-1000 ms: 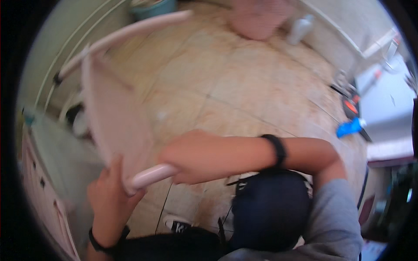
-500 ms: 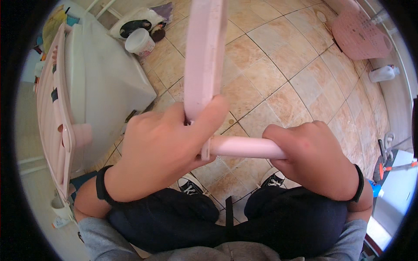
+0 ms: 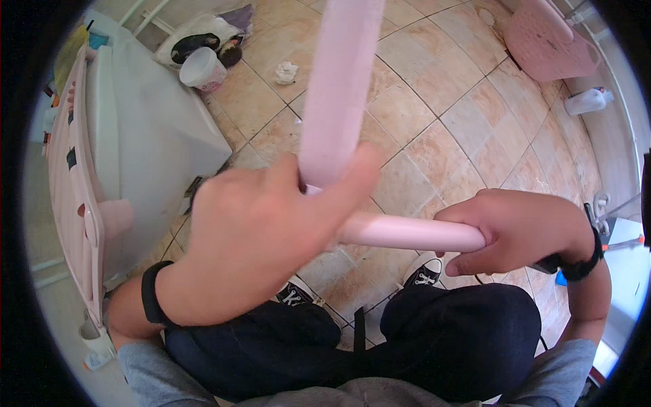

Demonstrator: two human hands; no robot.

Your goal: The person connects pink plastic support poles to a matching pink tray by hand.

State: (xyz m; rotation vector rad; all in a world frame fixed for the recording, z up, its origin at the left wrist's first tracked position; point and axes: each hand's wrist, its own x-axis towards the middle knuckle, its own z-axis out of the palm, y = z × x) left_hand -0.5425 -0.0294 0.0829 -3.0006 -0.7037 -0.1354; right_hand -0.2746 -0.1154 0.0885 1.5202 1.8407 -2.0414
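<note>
My left hand (image 3: 251,230) is closed around the near end of a long, flat pink plastic bar (image 3: 341,74), which points away from me beyond the top of the picture. A smooth pink plastic tube (image 3: 407,232) sticks out to the right from under that same hand. Left fingers hide the place where tube and bar meet, so I cannot tell whether they are joined. At the tube's outer right end, my right hand (image 3: 519,230) grips with thumb and fingers. Both hands are above the floor, over my shoes.
A pink slatted panel (image 3: 68,183) stands upright at left beside a smooth white fixture (image 3: 156,136). On the tiled floor (image 3: 434,149) are a white bucket (image 3: 202,70), a crumpled tissue (image 3: 286,72), a pink basket (image 3: 546,44) and a white bottle (image 3: 588,102).
My right hand has moved right and turned, now holding the tube nearer its outer end. The bar and left hand have shifted slightly right. A crumpled tissue has come into sight.
</note>
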